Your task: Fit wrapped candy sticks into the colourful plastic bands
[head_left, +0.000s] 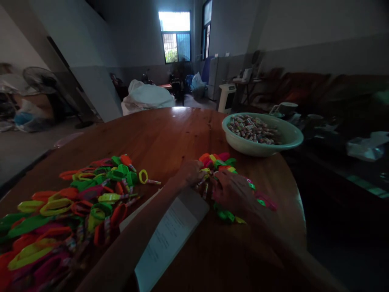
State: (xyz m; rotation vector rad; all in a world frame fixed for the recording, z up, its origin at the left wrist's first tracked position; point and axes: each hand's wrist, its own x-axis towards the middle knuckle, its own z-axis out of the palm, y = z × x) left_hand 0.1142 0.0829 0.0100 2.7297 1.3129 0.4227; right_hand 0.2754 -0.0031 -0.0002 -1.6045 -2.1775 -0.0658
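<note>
A printed sheet (pixel 170 235) lies on the bench (pixel 182 134). Beyond it, the left hand (pixel 190 172) and right hand (pixel 232 188) curl at a heap of bright plastic pieces (pixel 219 163) (too blurred; I cannot tell either grip's opening or hold). Farther back stands a pale basin (pixel 291 138) of small tubes (pixel 253 129).

Left grip (pixel 191 171) beside right grip (pixel 233 190)
</note>
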